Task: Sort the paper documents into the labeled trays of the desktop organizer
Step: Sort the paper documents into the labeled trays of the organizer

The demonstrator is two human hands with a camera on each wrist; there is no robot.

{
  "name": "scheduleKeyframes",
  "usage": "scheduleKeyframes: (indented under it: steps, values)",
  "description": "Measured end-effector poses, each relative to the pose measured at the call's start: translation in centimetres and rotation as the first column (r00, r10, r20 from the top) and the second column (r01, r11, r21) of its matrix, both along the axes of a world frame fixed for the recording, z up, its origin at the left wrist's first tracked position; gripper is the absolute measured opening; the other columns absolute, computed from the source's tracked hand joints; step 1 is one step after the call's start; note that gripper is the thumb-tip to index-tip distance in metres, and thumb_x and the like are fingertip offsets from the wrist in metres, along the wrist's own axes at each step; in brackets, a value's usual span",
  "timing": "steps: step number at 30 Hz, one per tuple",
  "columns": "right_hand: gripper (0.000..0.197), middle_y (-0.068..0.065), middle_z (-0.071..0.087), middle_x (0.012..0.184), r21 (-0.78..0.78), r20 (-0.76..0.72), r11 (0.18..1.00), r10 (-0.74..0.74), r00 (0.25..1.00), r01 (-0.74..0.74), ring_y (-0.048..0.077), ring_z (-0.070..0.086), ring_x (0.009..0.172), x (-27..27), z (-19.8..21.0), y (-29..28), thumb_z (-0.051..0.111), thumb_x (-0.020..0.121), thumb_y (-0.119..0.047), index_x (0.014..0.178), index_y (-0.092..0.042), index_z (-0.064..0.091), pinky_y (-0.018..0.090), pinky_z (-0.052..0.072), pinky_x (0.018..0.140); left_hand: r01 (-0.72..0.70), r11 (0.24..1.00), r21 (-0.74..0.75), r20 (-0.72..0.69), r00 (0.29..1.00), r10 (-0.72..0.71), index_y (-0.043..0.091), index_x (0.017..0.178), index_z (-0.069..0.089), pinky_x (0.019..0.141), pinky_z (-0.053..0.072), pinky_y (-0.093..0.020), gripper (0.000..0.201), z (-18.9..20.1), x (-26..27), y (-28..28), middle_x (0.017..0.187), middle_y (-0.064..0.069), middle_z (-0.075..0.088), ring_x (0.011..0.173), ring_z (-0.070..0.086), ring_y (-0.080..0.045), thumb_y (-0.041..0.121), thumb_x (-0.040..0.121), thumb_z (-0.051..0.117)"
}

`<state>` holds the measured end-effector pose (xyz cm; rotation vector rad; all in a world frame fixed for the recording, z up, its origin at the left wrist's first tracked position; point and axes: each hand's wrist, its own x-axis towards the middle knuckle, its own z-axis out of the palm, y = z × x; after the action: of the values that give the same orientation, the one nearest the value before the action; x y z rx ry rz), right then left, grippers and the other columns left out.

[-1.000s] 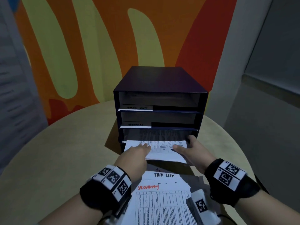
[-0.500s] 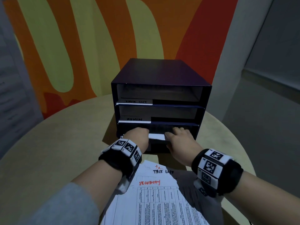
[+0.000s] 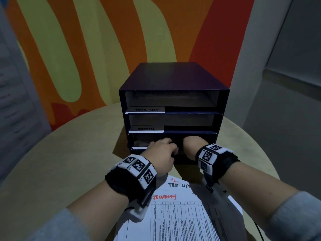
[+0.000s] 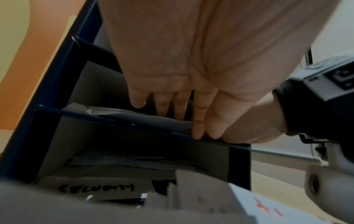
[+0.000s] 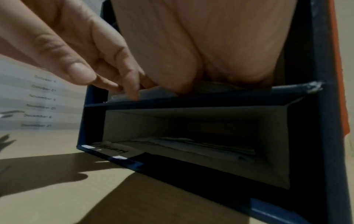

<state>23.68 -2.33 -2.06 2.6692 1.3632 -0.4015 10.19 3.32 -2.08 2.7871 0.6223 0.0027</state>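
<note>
A dark blue desktop organizer (image 3: pixel 173 75) stands on the round table, its upper trays labelled TASK LIST (image 3: pixel 146 109) and ADMIN (image 3: pixel 145 128). Both hands reach into the third tray. My left hand (image 3: pixel 161 150) has straight fingers, their tips pressing a white paper (image 4: pixel 153 119) just inside the tray's front lip. My right hand (image 3: pixel 194 145) lies flat, pushed in deeper over the same paper (image 5: pixel 153 92), and its fingertips are hidden. The bottom tray, labelled SECURITY (image 4: pixel 95 188), holds several sheets (image 5: pixel 191 145).
A stack of printed documents (image 3: pixel 173 214) lies on the beige table (image 3: pixel 60 162) right in front of me, the top sheets marked SECURITY and TASK LIST. A painted orange and green wall rises behind the organizer. A grey wall stands at the right.
The white paper that stuck out of the third tray has slid fully inside. Both hands followed it forward, the right one going deeper into the tray.
</note>
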Motion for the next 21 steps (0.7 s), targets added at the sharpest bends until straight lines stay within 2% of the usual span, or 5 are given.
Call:
scheduleKeyframes:
  steps: [5, 10, 14, 16, 21]
  values:
    - [0.024, 0.013, 0.063, 0.115, -0.031, 0.014, 0.999, 0.034, 0.999, -0.034, 0.029, 0.062, 0.104, 0.0, 0.1, 0.4, 0.045, 0.097, -0.008, 0.115, -0.003, 0.061, 0.033, 0.048, 0.083, -0.087, 0.992, 0.087, -0.056, 0.994, 0.092, 0.016, 0.121, 0.049, 0.106, 0.032, -0.045, 0.028, 0.2, 0.9, -0.4, 0.125, -0.005, 0.047, 0.119, 0.045, -0.028, 0.027, 0.095, 0.049]
    - [0.024, 0.008, 0.065, 0.104, 0.189, -0.018, 0.979, 0.077, 0.997, -0.072, 0.025, 0.062, 0.095, 0.4, -0.3, -0.4, 0.044, 0.098, -0.025, 0.111, -0.014, 0.060, 0.030, 0.044, 0.072, -0.160, 0.977, 0.140, -0.100, 0.979, 0.175, 0.016, 0.129, 0.045, 0.106, 0.030, -0.048, 0.038, 0.4, 1.2, -0.1, 0.128, -0.007, 0.046, 0.123, 0.041, -0.030, 0.034, 0.095, 0.047]
    - [0.029, 0.003, 0.065, 0.116, 0.270, -0.066, 0.950, 0.177, 0.982, -0.153, 0.025, 0.062, 0.102, 0.9, -1.1, -1.0, 0.045, 0.096, -0.030, 0.123, -0.030, 0.055, 0.039, 0.052, 0.087, -0.195, 0.973, 0.121, -0.104, 0.973, 0.207, 0.016, 0.130, 0.044, 0.105, 0.031, -0.048, 0.042, 0.5, 1.4, 0.3, 0.129, -0.009, 0.047, 0.123, 0.041, -0.031, 0.040, 0.096, 0.045]
    - [0.038, 0.001, 0.063, 0.120, 0.258, -0.056, 0.945, 0.223, 0.973, -0.201, 0.025, 0.062, 0.105, 0.9, -1.3, -1.2, 0.051, 0.092, -0.032, 0.129, -0.039, 0.049, 0.042, 0.053, 0.088, -0.212, 0.971, 0.112, -0.119, 0.967, 0.225, 0.015, 0.131, 0.044, 0.103, 0.033, -0.047, 0.044, 0.5, 1.4, 0.5, 0.130, -0.010, 0.047, 0.123, 0.043, -0.032, 0.043, 0.096, 0.044]
    - [0.036, 0.002, 0.065, 0.115, 0.343, -0.054, 0.911, 0.262, 0.964, -0.228, 0.023, 0.063, 0.102, 0.8, -1.1, -1.3, 0.054, 0.090, -0.023, 0.124, -0.033, 0.057, 0.041, 0.054, 0.086, -0.287, 0.956, 0.059, -0.151, 0.944, 0.293, 0.018, 0.117, 0.055, 0.095, 0.042, -0.044, 0.043, 0.1, 2.1, 1.5, 0.117, -0.008, 0.058, 0.111, 0.054, -0.031, 0.052, 0.094, 0.046]
